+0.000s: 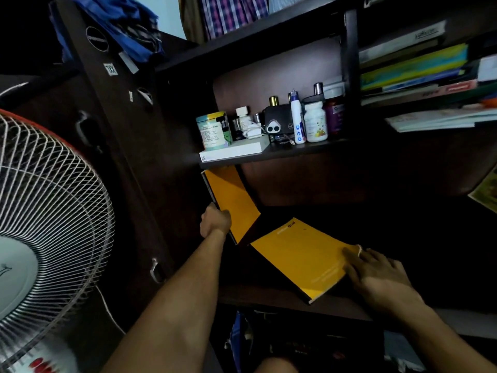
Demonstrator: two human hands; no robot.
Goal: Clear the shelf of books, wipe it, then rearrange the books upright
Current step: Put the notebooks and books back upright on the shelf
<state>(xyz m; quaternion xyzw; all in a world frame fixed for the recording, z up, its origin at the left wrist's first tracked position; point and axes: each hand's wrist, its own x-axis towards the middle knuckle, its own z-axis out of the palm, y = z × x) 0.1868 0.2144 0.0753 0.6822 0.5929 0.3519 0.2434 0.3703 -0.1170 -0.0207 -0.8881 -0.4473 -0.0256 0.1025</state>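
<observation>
Dark wooden shelf unit with two occupied boards

The lower shelf (282,298), at centre bottom of the frame, bears one yellow book (298,254) lying flat near its front edge and a second yellow book (232,203) standing tilted at the left. The upper shelf (295,150), mid-frame, carries a flat white box (234,152) at its left, with a tin (213,130) on it, and a row of bottles (314,119) just right.
</observation>
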